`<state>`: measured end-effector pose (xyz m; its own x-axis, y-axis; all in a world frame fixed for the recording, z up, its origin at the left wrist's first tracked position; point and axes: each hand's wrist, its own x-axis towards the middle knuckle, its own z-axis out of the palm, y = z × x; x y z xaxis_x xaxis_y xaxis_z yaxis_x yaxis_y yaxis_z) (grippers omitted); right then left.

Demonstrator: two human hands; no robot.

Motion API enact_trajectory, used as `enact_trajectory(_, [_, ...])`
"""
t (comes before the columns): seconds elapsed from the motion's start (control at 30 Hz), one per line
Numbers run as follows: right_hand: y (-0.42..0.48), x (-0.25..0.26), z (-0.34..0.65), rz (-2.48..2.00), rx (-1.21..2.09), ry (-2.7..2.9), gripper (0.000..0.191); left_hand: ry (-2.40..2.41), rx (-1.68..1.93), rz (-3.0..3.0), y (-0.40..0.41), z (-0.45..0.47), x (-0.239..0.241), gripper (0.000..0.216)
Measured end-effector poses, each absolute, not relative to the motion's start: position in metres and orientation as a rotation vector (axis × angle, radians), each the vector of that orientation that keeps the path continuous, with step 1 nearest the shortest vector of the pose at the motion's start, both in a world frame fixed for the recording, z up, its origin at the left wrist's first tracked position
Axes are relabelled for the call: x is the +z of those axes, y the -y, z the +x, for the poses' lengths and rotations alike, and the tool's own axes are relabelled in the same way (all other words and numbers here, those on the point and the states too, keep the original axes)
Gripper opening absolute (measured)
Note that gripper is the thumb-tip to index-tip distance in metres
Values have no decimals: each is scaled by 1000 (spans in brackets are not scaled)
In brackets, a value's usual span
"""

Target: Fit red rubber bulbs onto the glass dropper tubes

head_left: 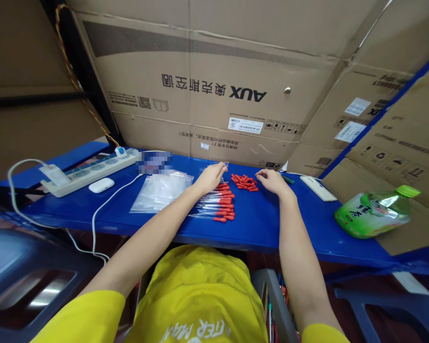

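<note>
My left hand (pixel 210 176) reaches over the blue table with thumb and fingers pinched together; whatever they hold is too small to make out. Below it lie several clear thin tubes with red bulb ends (pixel 224 206), like droppers, side by side in a row, their bulbs to the right. My right hand (pixel 272 182) is to the right of a small pile of loose red rubber bulbs (pixel 244 182). Its fingers are curled in with the tips close together, and I cannot see what is between them. Left of my left forearm lie clear plastic bags (pixel 161 191).
On the left are a power strip (pixel 93 170) with white cables and a white case (pixel 101 185). On the right, a phone (pixel 318 188) and a green-labelled bottle (pixel 373 214) lying on its side. Large cardboard (pixel 214 62) stands behind the blue tabletop (pixel 260 224).
</note>
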<state>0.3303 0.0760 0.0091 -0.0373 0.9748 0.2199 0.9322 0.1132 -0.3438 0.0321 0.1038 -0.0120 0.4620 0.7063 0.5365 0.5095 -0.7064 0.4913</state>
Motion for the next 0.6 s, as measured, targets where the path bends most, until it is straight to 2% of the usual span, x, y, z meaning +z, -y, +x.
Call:
enact_trajectory(0.2, [-82,1,325,-1818,206,2078,32,-1053,1072,2466,-107,31,-15,34])
enact_trajectory(0.47, [-85,-5,321,-1760,158,2030,10,-961,1087,2539,-104,32,-13,34])
enact_trajectory(0.6, [-84,-3,319,-1733,138,1994,12,-925,1065,2541,-99,32,-10,35])
